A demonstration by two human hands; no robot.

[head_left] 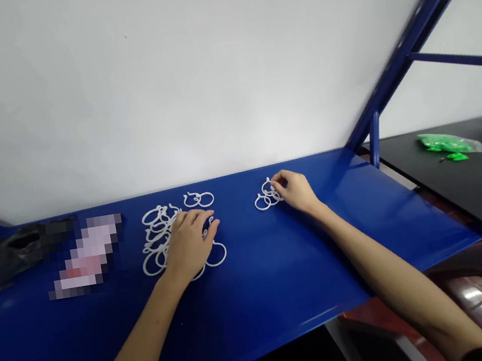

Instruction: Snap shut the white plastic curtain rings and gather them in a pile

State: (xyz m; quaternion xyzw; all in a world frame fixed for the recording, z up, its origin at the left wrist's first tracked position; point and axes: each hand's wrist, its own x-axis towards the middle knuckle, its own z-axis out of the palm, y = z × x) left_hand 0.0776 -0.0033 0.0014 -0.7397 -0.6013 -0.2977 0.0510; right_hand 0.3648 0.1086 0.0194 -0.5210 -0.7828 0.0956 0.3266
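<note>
Wall (188, 79), pale and bare, rose beyond the left hand (190, 241) and the right hand (296, 190). Under both of them, and out past them on either side, stretched a glossy blue shelf (262, 287). A blue metal frame (401, 54) slanted upward to the right of the right hand; past it, well apart from that hand, stood a black table (433, 180). Far to the left of the left hand lay a crumpled black bag (2, 261). Between it and the left hand was a pixelated packet (90, 250), its print blocked out.

Nearer, a pile of white rings (161, 237) showed to the left of the left hand and beneath it, with one more ring out past the thumb. That hand was spread palm down over the pile, its thumb standing away from the forefinger; whether its hidden fingers touched any ring could not be told. Off to the right of the right hand, a clear bag of green pieces (450, 143) lay on the table. The right hand's thumb and forefinger met, pinching the topmost ring (263, 188) of a small cluster (268, 199) just left of the fingertips. Two overlapping rings (198, 199) rested just beyond the left hand, toward the wall.
</note>
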